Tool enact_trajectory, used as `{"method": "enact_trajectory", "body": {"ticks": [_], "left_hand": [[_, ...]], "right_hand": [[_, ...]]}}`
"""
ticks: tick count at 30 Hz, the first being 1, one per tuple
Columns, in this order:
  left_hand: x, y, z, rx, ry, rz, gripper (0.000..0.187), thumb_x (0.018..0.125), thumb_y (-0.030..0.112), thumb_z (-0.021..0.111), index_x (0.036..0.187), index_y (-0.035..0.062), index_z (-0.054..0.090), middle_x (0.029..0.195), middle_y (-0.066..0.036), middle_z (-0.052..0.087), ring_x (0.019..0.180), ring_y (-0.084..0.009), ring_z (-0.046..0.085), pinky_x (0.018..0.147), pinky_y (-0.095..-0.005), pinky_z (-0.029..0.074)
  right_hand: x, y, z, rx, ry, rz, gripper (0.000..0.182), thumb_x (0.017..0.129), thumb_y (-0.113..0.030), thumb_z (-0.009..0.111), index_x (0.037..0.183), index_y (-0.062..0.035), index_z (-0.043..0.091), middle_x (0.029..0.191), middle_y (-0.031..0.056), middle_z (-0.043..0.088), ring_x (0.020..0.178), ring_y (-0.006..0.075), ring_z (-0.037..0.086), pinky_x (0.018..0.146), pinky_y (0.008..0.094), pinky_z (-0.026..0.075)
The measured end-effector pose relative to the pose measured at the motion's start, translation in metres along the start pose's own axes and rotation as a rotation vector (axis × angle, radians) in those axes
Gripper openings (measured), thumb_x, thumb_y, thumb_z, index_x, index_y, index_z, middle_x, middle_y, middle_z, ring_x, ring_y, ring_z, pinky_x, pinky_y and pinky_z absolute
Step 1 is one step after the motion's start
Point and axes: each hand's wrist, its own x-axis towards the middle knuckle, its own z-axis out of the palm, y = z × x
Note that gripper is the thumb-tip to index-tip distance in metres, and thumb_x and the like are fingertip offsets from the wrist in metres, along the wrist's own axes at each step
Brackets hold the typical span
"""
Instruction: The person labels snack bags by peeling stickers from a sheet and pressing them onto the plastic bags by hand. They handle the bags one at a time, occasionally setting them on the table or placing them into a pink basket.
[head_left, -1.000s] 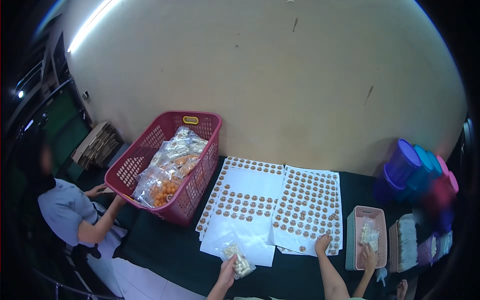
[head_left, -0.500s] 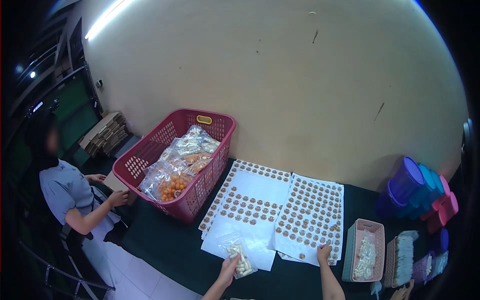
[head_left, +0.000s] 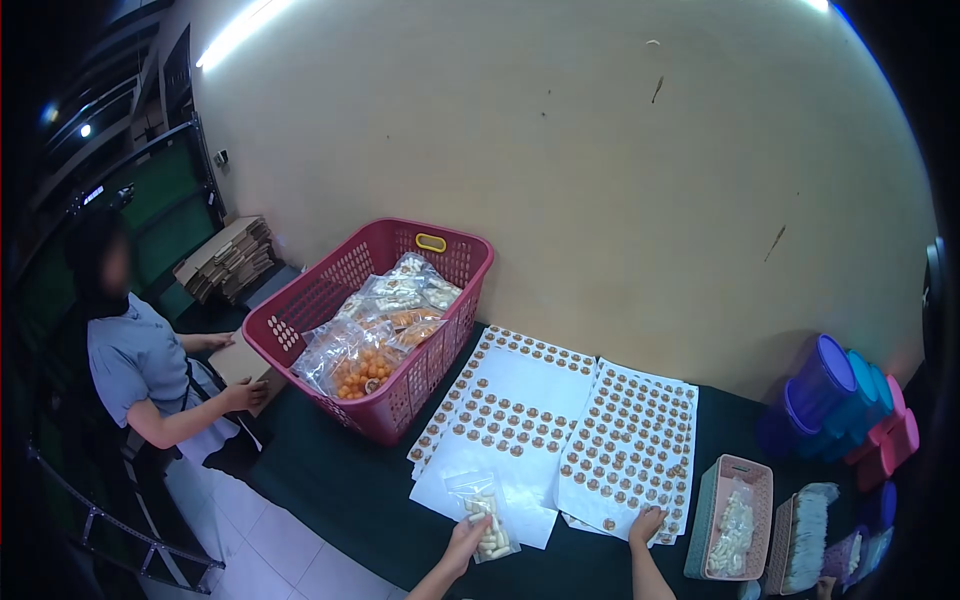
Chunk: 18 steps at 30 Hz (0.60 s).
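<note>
My left hand grips a clear plastic bag filled with white, capsule-shaped pieces. The bag is over the lower edge of a sticker sheet, whose round brown stickers are partly gone. My right hand touches the lower part of a second sticker sheet, which has many more stickers on it. Its fingers are bent together there; whatever may be between them is too small to make out.
A maroon laundry basket holds bags of white and orange pieces. On the right are a basket of white pieces, a basket of flat packets and stacked coloured bins. At left, a person handles cardboard.
The view has shifted slightly, so everything sits a little further right and lower. My left hand still grips the bag; my right hand stays at the sheet's lower part. The hand at lower right has mostly left view.
</note>
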Motion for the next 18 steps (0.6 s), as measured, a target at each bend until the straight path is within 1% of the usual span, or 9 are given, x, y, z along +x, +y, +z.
{"method": "enact_trajectory", "body": {"ticks": [2,6,8,9,10,12,13,17,18], "left_hand": [[0.001,-0.002,0.0,0.006,-0.001,-0.006,0.034,0.086,0.025,0.054,0.107,-0.0005,0.046,0.092,-0.006,0.058,0.078,-0.0106,0.057,0.069,-0.0231,0.047],[0.003,-0.006,0.0,0.036,0.006,-0.016,0.037,0.085,0.026,0.055,0.108,-0.001,0.046,0.091,-0.005,0.057,0.078,-0.0102,0.056,0.068,-0.0228,0.046],[0.003,-0.008,0.0,0.042,0.022,-0.025,0.04,0.084,0.028,0.056,0.108,-0.002,0.045,0.091,-0.005,0.057,0.078,-0.01,0.056,0.068,-0.0225,0.046],[0.005,-0.01,-0.001,0.06,0.012,-0.013,0.042,0.084,0.029,0.057,0.108,-0.0024,0.045,0.091,-0.005,0.057,0.079,-0.0099,0.056,0.069,-0.0224,0.046],[0.005,-0.01,0.0,0.076,0.003,0.001,0.043,0.083,0.03,0.058,0.109,-0.0028,0.045,0.091,-0.005,0.057,0.079,-0.0099,0.056,0.069,-0.0223,0.045],[0.003,-0.008,0.003,0.079,0.009,-0.008,0.044,0.083,0.03,0.058,0.109,-0.003,0.045,0.092,-0.006,0.056,0.08,-0.0099,0.056,0.07,-0.0222,0.045],[0.001,-0.005,0.003,0.096,0.005,-0.02,0.045,0.083,0.031,0.058,0.109,-0.0031,0.045,0.092,-0.006,0.056,0.081,-0.0099,0.055,0.07,-0.0221,0.045],[0.0,-0.004,0.002,0.124,0.006,-0.022,0.044,0.083,0.031,0.058,0.109,-0.0029,0.046,0.093,-0.006,0.056,0.081,-0.01,0.055,0.071,-0.0222,0.045],[0.001,-0.006,0.0,0.126,0.013,-0.017,0.044,0.083,0.031,0.058,0.108,-0.0029,0.046,0.094,-0.006,0.056,0.081,-0.0099,0.055,0.071,-0.0223,0.045]], "right_hand": [[0.001,-0.004,-0.002,-0.159,-0.089,-0.014,0.019,0.075,-0.004,0.059,0.087,0.0054,0.048,0.096,0.0217,0.048,0.089,0.0366,0.052,0.076,0.0417,0.043],[0.02,0.015,0.008,-0.158,-0.144,0.014,0.02,0.073,-0.006,0.062,0.084,0.0041,0.049,0.095,0.0205,0.048,0.087,0.0362,0.052,0.075,0.0419,0.043],[0.029,0.014,0.0,-0.121,-0.26,0.076,0.024,0.069,-0.009,0.067,0.081,0.0023,0.049,0.097,0.02,0.047,0.084,0.0354,0.053,0.072,0.0409,0.044],[0.031,0.022,0.005,-0.085,-0.179,0.023,0.027,0.061,-0.007,0.07,0.079,0.0012,0.051,0.079,0.0141,0.053,0.078,0.0295,0.055,0.068,0.0376,0.045],[0.037,0.028,0.006,-0.089,-0.184,0.01,0.027,0.061,-0.007,0.07,0.079,0.0012,0.051,0.079,0.0141,0.053,0.078,0.0295,0.055,0.068,0.0376,0.045],[0.043,0.033,0.009,-0.047,-0.294,0.084,0.021,0.06,-0.006,0.07,0.069,-0.0012,0.051,0.07,0.0124,0.055,0.069,0.0277,0.056,0.063,0.0373,0.045],[0.041,0.035,0.01,-0.031,-0.236,-0.014,0.02,0.059,-0.005,0.07,0.062,-0.0031,0.051,0.063,0.011,0.056,0.061,0.0266,0.056,0.059,0.0379,0.046],[0.036,0.04,0.018,-0.029,-0.246,-0.047,0.02,0.061,-0.007,0.069,0.068,-0.0005,0.052,0.076,0.0142,0.057,0.07,0.0283,0.057,0.064,0.0367,0.045],[0.026,0.029,0.014,-0.031,-0.109,-0.049,0.019,0.064,-0.007,0.067,0.072,0.0009,0.052,0.084,0.0161,0.055,0.075,0.0299,0.056,0.067,0.0371,0.045]]}}
